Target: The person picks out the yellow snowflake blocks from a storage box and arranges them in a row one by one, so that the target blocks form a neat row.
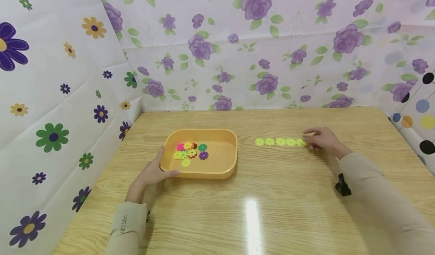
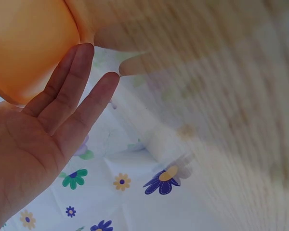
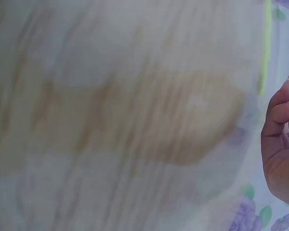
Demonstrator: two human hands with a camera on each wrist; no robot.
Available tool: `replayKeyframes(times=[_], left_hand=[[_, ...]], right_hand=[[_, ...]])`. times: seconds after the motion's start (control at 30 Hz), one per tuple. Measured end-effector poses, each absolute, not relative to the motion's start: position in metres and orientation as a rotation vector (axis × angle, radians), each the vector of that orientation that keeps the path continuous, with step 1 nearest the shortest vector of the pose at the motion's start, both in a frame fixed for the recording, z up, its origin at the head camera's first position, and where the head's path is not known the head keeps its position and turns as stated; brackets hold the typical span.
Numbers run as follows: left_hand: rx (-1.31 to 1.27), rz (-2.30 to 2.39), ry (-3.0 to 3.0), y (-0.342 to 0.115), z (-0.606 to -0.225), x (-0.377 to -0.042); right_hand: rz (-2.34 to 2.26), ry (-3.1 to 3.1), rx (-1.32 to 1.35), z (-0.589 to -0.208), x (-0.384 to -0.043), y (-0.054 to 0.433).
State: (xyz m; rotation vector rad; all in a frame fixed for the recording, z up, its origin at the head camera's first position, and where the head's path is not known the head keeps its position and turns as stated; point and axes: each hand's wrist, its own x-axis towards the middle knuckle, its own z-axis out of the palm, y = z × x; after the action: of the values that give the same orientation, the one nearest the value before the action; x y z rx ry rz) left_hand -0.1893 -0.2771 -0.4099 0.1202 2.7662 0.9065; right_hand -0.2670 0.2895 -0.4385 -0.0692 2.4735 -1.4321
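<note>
Left hand spread round lower-left corner of orange tray, left of centre; flower discs inside. Right hand, fingers bent, at right end of yellow disc row, right of centre; cannot tell if pinching.

Orange tray, neon-yellow flower pieces, tan wood-grained table, pale backdrop with purple roses, beige sleeves

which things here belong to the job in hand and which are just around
Part of the job:
- orange tray, left hand against it
- colored flower pieces inside it
- row of yellow flower pieces, right hand at its right end

Apparently just around:
- flower-patterned backdrop
- small black object, perhaps worn gear
</note>
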Motion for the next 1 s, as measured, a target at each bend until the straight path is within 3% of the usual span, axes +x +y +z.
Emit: replayKeyframes(times=[0.4, 1.0], left_hand=[[0.098, 0.902, 2.752, -0.276, -0.409, -0.189], [0.111, 0.908, 2.758, -0.277, -0.409, -0.189]], right_hand=[[-1.660, 2.291, -0.063, -0.412, -0.266, 0.261], [-2.017, 2.016, -0.182, -0.389, -0.251, 0.172]])
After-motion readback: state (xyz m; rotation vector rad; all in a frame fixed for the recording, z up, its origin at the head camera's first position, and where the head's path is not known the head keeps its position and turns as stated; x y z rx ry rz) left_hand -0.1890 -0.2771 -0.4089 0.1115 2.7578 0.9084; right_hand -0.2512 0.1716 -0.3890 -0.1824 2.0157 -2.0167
